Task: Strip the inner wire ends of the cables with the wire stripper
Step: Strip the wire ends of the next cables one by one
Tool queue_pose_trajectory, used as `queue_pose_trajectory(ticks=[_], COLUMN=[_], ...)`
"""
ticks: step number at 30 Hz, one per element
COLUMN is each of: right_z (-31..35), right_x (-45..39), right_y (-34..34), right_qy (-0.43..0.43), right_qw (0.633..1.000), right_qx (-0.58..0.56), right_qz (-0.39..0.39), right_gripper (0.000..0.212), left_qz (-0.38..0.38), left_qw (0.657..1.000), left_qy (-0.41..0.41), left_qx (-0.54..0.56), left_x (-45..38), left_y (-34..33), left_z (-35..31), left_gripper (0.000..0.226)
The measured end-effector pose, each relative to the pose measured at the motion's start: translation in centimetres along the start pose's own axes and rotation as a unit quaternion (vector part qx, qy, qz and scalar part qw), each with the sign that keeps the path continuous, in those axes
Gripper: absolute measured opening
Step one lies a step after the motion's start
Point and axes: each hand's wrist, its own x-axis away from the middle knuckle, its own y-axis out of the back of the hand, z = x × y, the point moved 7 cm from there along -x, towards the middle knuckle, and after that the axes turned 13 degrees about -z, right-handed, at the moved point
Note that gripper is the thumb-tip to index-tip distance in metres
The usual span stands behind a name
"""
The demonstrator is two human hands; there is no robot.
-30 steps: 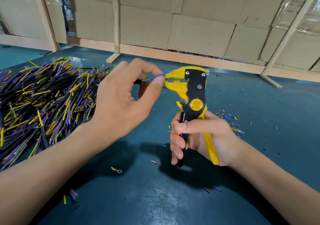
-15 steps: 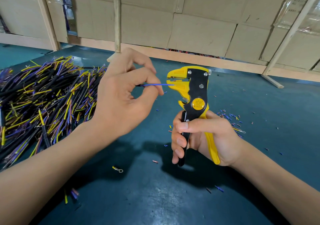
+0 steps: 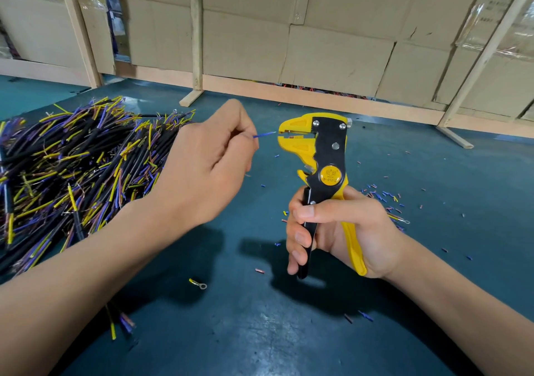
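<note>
At the far left a big heap of cables lies on the teal table, black sheaths with yellow, blue and purple inner wires fanning out. The left hand hovers just right of the heap, thumb and forefinger pinched on a blue inner wire whose free tip points toward the tool. Half a second ago that wire reached into the stripper's mouth; now its tip stands just clear of the yellow head, a small gap between them. The likely reading is that the blue end has been pulled out after a squeeze, though the tip is too fine to say whether bare copper shows. Right of it the wire stripper stands upright, its mouth slightly parted and facing left. The right hand grips both handles, fingers curled around the black one, palm against the yellow. Scattered insulation bits lie further right. If the end is bare, the cable's next inner wire would go in
</note>
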Motion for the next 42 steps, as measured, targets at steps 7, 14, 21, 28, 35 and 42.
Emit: queue_pose_trajectory(ticks=[7,14,21,28,35,42], right_z=[0.2,0.3,0.5,0.8,0.8,0.9], right_x=[0.0,0.1,0.3,0.6,0.7,0.7], right_y=[0.0,-0.2,-0.3,-0.6,-0.6,-0.6], right_qy=[0.005,0.009,0.018,0.033,0.040,0.039], right_qw=[1.000,1.000,0.999,0.997,0.995,0.995], right_qx=[0.006,0.011,0.030,0.060,0.084,0.088], right_qz=[0.004,0.013,0.018,0.032,0.038,0.033], right_gripper=[0.011,0.010,0.010,0.011,0.011,0.010], left_qz=[-0.009,0.004,0.023,0.037,0.041,0.040], left_qw=[1.000,0.996,0.988,0.975,0.970,0.969], left_qy=[-0.016,-0.017,-0.001,0.031,0.023,0.035], left_qx=[0.024,0.091,0.156,0.216,0.240,0.240], left_x=[0.1,-0.1,-0.3,-0.3,-0.3,-0.2], left_y=[0.1,0.1,0.1,-0.1,-0.1,-0.2], left_z=[-0.3,-0.8,-0.8,-0.6,-1.6,-1.6], left_gripper=[0.005,0.019,0.025,0.035,0.033,0.034])
